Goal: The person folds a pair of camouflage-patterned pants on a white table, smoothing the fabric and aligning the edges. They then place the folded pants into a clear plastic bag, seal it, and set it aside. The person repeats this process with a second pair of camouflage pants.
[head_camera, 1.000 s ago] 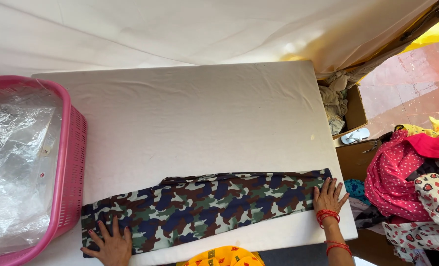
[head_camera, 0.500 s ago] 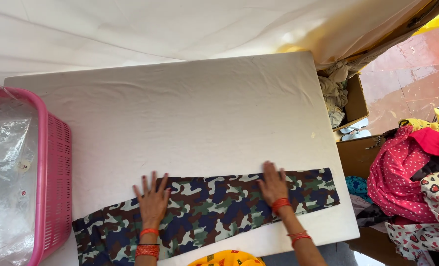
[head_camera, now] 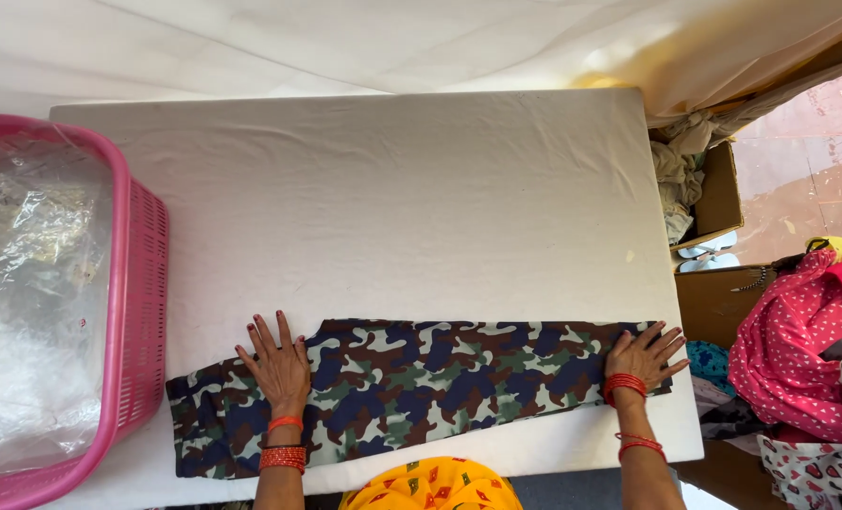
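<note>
Fingers of both hands lie spread flat, gripping nothing, on the long camouflage-print cloth strip (head_camera: 421,387): left hand (head_camera: 277,368) nearer the pink plastic basket (head_camera: 142,283), right hand (head_camera: 640,357) on the strip's far end.

A clear plastic bag (head_camera: 24,302) lies crumpled inside the pink basket (head_camera: 142,312) at the left edge, its film shiny and wrinkled, filling most of the basket. At the right, just past the table's edge, an open brown cardboard box (head_camera: 718,198) stands with pale cloth spilling from it. Below it sits a second brown cardboard box (head_camera: 714,302), beside a heap of pink dotted fabric. No labels, signs or screens show.
</note>
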